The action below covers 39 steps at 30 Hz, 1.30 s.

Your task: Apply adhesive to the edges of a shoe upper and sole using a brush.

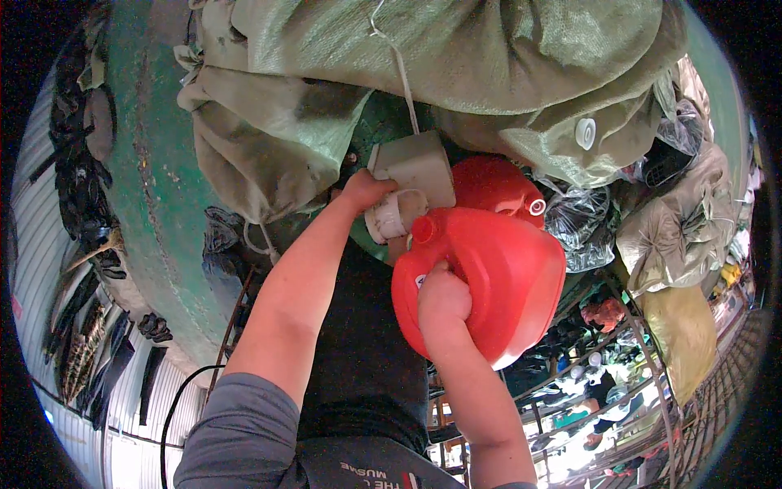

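My right hand (444,301) is closed round the handle of a red plastic jerry can (513,273), which is tilted in front of my body. Its red cap sits near my fingers. My left hand (369,192) is closed on the near left edge of a boxy beige plastic container (414,163). Against that container's near end is a round white tub-like piece (393,216); whether the two are joined, I cannot tell. Behind the held can lies a second red jerry can (493,187) with a pale ring at its opening, partly hidden.
Large olive woven sacks (464,57) fill the far side, one with a white cap (585,133) on it. Clear plastic bags (580,224) lie right of the cans. A metal railing (652,350) runs at lower right, beside a yellow sack (680,334). Green floor (155,179) shows at left.
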Motion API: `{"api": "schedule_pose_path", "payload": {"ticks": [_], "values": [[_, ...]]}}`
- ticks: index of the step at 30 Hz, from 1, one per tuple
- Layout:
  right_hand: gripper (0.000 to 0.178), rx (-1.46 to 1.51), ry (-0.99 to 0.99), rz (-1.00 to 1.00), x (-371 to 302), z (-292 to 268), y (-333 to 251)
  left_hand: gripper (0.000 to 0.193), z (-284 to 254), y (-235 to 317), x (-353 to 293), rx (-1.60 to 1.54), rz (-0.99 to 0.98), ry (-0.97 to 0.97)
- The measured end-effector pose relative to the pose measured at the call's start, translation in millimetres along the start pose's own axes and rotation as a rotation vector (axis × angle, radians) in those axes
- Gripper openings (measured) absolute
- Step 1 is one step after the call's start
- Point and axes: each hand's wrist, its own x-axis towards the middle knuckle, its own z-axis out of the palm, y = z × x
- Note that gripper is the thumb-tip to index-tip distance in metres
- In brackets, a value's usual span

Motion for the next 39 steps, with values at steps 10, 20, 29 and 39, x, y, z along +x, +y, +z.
{"api": "schedule_pose_path", "payload": {"ticks": [10, 20, 29, 39], "values": [[0.02, -0.02, 0.037, -0.005, 0, 0, -4, 0.068, 1, -14, 14, -0.073, 0.0, -0.043], [0.023, -0.015, 0.019, 0.004, 2, 1, -5, 0.067, -3, -1, 0, -0.018, 0.008, 0.062], [0.023, 0.017, -0.006, 0.017, 2, -2, -6, 0.066, 0, -7, 5, -0.032, 0.031, 0.087], [0.021, -0.041, 0.046, -0.011, 3, 6, -5, 0.066, -5, 2, -2, 0.023, 0.016, 0.05]]}}
